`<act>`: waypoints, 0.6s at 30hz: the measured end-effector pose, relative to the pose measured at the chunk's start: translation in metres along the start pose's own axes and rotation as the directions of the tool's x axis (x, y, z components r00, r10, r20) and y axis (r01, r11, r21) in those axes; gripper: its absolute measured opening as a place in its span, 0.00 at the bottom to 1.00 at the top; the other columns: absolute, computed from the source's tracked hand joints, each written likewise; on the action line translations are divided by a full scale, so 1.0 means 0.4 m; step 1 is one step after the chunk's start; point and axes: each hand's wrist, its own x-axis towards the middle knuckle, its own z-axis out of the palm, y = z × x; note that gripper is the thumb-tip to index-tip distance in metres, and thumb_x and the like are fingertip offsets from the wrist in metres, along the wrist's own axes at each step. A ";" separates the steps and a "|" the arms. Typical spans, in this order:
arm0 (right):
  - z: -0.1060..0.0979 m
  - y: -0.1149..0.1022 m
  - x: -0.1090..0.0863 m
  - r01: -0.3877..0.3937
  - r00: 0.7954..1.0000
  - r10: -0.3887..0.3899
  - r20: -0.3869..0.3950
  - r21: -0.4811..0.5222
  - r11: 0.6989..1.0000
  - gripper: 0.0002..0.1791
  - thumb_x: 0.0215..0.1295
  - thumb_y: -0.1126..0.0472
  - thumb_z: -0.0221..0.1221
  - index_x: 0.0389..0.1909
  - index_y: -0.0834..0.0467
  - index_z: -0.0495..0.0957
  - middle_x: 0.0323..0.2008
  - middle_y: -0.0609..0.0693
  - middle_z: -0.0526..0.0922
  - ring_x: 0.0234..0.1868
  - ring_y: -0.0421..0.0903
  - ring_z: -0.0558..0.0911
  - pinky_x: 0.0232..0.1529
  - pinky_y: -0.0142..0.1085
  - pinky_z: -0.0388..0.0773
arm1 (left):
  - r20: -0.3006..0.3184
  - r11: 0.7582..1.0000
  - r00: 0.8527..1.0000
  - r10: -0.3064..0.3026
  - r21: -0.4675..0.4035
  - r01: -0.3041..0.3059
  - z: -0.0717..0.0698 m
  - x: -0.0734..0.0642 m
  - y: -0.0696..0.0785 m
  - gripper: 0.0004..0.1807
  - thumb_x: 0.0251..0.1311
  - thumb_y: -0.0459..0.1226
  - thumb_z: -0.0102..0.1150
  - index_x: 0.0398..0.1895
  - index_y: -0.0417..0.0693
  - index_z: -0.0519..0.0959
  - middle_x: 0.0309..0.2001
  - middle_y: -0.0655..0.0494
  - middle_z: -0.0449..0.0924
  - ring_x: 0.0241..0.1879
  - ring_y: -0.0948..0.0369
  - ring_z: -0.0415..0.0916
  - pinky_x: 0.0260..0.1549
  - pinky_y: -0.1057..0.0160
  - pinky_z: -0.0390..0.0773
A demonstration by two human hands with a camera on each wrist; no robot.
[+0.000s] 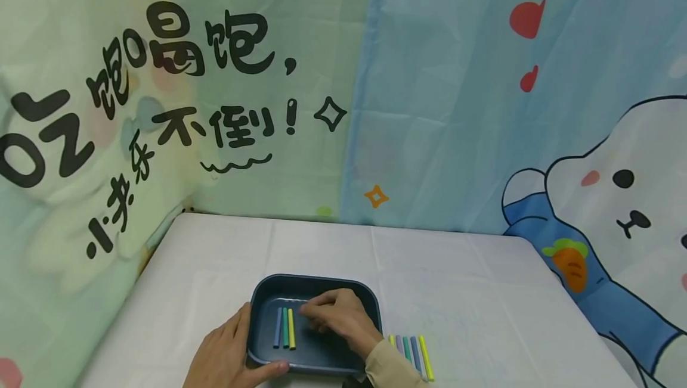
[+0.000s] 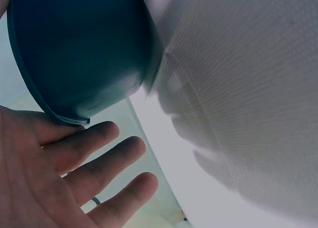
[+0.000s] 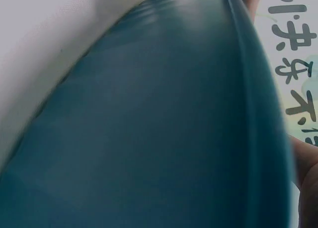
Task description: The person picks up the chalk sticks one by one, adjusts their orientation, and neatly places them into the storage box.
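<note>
A dark blue rectangular tray (image 1: 316, 367) sits on the white table in the head view. Three thin chalk-like sticks, blue (image 1: 277, 328), green (image 1: 285, 328) and yellow (image 1: 291, 328), lie side by side in its left half. My left hand (image 1: 228, 349) rests against the tray's near left corner, thumb along the front rim; the left wrist view shows its fingers (image 2: 107, 171) extended, the index at the rim. Over the tray's right half, my right hand (image 1: 338, 316) has its fingertips bunched, right of the yellow stick. I cannot tell whether they pinch anything. The tray wall (image 3: 149, 114) covers most of the right wrist view.
To the right of the tray, several more sticks (image 1: 415, 352) in yellow, purple, green and blue lie in a row, partly behind the right sleeve (image 1: 394, 367). The white tablecloth (image 1: 456, 292) reaches back to a printed curtain (image 1: 429, 108).
</note>
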 end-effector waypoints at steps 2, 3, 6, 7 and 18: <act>-0.007 0.001 -0.002 -0.003 1.000 0.003 -0.003 0.004 1.000 0.15 0.58 0.55 0.73 0.39 0.62 0.87 0.31 0.51 0.86 0.29 0.46 0.85 0.33 0.41 0.84 | -0.002 1.000 1.000 -0.001 0.000 0.001 0.001 0.001 0.001 0.71 0.39 0.84 0.53 0.75 0.38 0.62 0.64 0.44 0.75 0.54 0.49 0.80 0.51 0.48 0.81; -0.010 0.002 -0.002 -0.003 1.000 0.003 -0.003 0.007 1.000 0.15 0.58 0.55 0.73 0.39 0.62 0.87 0.31 0.51 0.86 0.29 0.46 0.85 0.34 0.41 0.84 | -0.004 1.000 1.000 0.000 0.000 0.000 0.002 0.002 0.002 0.71 0.39 0.84 0.53 0.75 0.38 0.62 0.63 0.44 0.75 0.53 0.49 0.80 0.51 0.48 0.81; -0.017 0.002 -0.005 -0.008 1.000 0.008 0.005 0.022 1.000 0.15 0.59 0.55 0.72 0.40 0.63 0.87 0.32 0.52 0.86 0.30 0.47 0.85 0.35 0.42 0.85 | -0.008 1.000 1.000 0.002 0.005 -0.002 0.001 0.002 0.001 0.71 0.38 0.84 0.53 0.74 0.38 0.63 0.63 0.45 0.76 0.52 0.50 0.80 0.50 0.49 0.81; -0.021 0.002 -0.005 -0.010 1.000 0.010 0.007 0.024 1.000 0.15 0.59 0.55 0.72 0.40 0.63 0.87 0.33 0.52 0.86 0.30 0.47 0.85 0.35 0.42 0.85 | -0.010 1.000 1.000 0.004 0.005 -0.004 0.002 0.002 0.001 0.71 0.38 0.84 0.53 0.74 0.38 0.63 0.63 0.45 0.76 0.52 0.51 0.80 0.49 0.49 0.81; -0.056 0.002 -0.007 -0.004 1.000 0.005 -0.015 0.032 0.999 0.17 0.59 0.55 0.72 0.42 0.64 0.86 0.34 0.55 0.88 0.33 0.48 0.86 0.37 0.43 0.85 | -0.023 1.000 1.000 0.011 -0.006 -0.011 0.002 0.003 -0.003 0.70 0.39 0.83 0.54 0.74 0.38 0.63 0.63 0.45 0.75 0.53 0.51 0.80 0.50 0.49 0.81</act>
